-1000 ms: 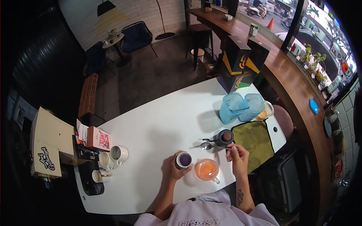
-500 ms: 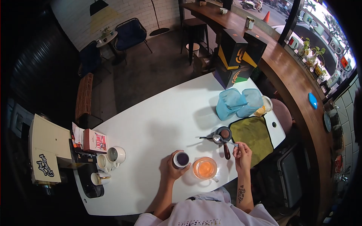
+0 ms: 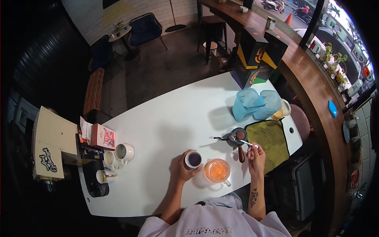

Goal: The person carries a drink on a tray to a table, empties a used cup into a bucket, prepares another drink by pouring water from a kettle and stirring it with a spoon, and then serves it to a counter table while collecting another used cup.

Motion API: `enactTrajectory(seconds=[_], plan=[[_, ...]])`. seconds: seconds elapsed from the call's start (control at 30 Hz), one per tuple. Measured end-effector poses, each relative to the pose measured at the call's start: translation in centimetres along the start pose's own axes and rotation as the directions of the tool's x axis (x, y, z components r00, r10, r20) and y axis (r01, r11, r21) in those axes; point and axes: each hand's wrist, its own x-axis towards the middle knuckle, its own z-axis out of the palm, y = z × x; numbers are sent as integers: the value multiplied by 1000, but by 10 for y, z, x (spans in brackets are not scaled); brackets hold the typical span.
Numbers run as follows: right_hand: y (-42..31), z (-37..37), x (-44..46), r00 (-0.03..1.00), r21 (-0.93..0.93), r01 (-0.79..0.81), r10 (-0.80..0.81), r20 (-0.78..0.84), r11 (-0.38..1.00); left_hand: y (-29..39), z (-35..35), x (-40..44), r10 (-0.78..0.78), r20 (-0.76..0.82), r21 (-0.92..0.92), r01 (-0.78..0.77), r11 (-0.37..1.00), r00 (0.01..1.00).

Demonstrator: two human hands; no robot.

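My left hand [image 3: 186, 168] is wrapped round a small cup [image 3: 193, 159] with dark purple contents, at the near middle of the white table [image 3: 154, 138]. Just right of it stands a glass mug [image 3: 217, 171] of orange liquid, its handle toward me. My right hand [image 3: 256, 154] pinches the handle of a metal spoon [image 3: 246, 143]. The spoon's bowl is over a dark round holder [image 3: 238, 134], beside a round brown top. A dark brown handle [image 3: 241, 155] points from the holder toward me. An olive cloth [image 3: 269, 146] lies right of the holder.
Two blue translucent containers [image 3: 245, 106] stand at the back right, before black boxes [image 3: 252, 49]. White mugs [image 3: 124, 152], a red-and-white box [image 3: 103, 136] and a cream machine [image 3: 55, 146] are at the left. A wooden counter [image 3: 312, 91] curves along the right.
The spoon has risen from the table beside the holder to over it, in my right hand. The brown handle has come into view. My left hand still holds the cup. The camera view has shifted slightly.
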Motion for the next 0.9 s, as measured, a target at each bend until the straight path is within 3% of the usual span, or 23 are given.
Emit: enactTrajectory(seconds=[0.27,0.4,0.5,0.57,0.63,0.7,0.77,0.83,0.9], plan=[[-4,-13,-6,999,6,-27,27,-40,1000,-17,3,-6,-32,39,-3,32,999,999],[-8,-17,-15,993,-51,4,-10,-120,999,-21,9,-7,-42,-14,-188,38,981,999],[-10,-17,-24,979,-193,45,-82,-188,980,-15,3,-5,-57,19,-170,59,984,998],[-3,-19,-28,965,-333,182,-233,-121,925,-14,1,-8,-62,67,-113,70,991,996],[-8,-9,-39,956,-354,182,-248,-153,918,-20,4,-9,-20,23,-116,23,993,1000],[-6,-5,-49,893,-531,350,-447,-61,772,-19,1,-11,-37,33,-134,41,990,999],[-6,3,-63,878,-534,370,-474,-68,761,-11,-7,-14,-55,39,-149,61,987,998],[-5,15,-76,815,-624,462,-580,19,630,4,-20,-15,-190,88,-36,194,980,978],[-5,32,-94,808,-645,475,-587,49,599,-23,-13,-24,-149,58,-114,155,981,987]])
